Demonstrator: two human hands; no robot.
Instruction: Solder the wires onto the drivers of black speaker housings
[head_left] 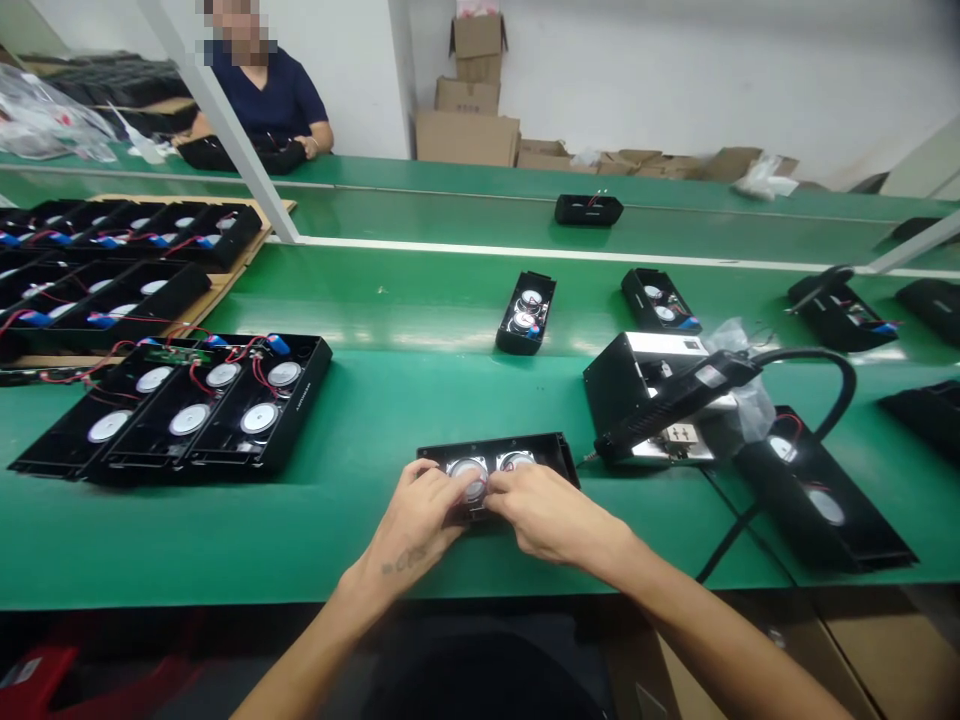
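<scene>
Right in front of me on the green bench lies a black speaker housing (551, 452), open side up, with two round silver speakers inside. My left hand (424, 505) grips its left end, the thumb lying over the left speaker (469, 470). My right hand (547, 512) is closed in a pinch between the two speakers, its wrist over the near edge. What those fingertips hold is hidden; a bit of red wire shows close to them. Part of the right speaker (516, 460) is visible behind the right hand.
Left, several open housings (262, 410) with red wires stand side by side; more sit on cardboard (244, 262). Right, a black box-shaped unit (611, 395) carries a corded handheld tool (675, 400). More housings (527, 312) rest on the belt (420, 290). Across it sits a co-worker (270, 95).
</scene>
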